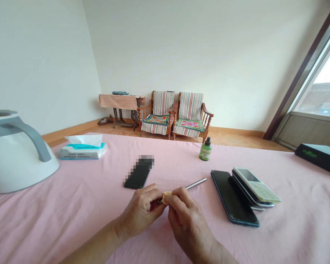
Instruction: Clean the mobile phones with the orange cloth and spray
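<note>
A small yellowish piece (167, 198) sits pinched between the two hands near the middle of the pink cloth (99, 220), its visible part pale orange with a raised, rounded edge. The fingers of the left hand (140, 211) are closed on its left side, and those of the right hand (191, 223) grip it from the right and over its top. The part in view runs roughly left to right. A thin silver rod (196, 183), smooth and shiny, emerges on the far side of the right hand; its long axis slants from near left to far right, the bare end pointing just beyond the far corner of the black phone (233, 198) on the right. Both sides of the piece are covered by fingers, and the rod's near end is hidden, so whether the two are joined is hard to make out. On the far side of the left hand lies a dark phone (139, 178), partly masked by coarse pixel blocks.
</note>
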Tool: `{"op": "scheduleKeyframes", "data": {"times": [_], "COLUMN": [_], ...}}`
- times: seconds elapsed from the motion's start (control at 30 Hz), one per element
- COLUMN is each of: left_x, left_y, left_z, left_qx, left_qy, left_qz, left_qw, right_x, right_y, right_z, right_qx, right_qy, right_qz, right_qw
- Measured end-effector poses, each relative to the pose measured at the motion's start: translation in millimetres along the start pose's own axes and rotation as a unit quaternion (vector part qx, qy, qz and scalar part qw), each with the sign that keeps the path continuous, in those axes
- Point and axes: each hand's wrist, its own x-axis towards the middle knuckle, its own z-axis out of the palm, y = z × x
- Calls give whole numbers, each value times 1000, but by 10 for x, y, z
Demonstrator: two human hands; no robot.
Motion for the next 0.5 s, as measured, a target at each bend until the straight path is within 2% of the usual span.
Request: {"op": "scheduleKeyframes", "data": {"times": [0.13, 0.33, 0.5], "left_x": [-2, -9, 17], "left_y": [-7, -8, -4], "left_z": [9, 10, 7], "left_qx": [-6, -2, -15], "left_qy": [-7, 0, -7], "left_qz": [-2, 5, 5], "left_qw": [1000, 1000, 1000], "right_x": [-5, -17, 16], "right_y": [2, -23, 189], "right_z": [12, 52, -110], "right_qx": [-11, -23, -73], "right_qy": [18, 3, 75], "right_qz": [27, 14, 50], "right_qw": [999, 1000, 993]}}
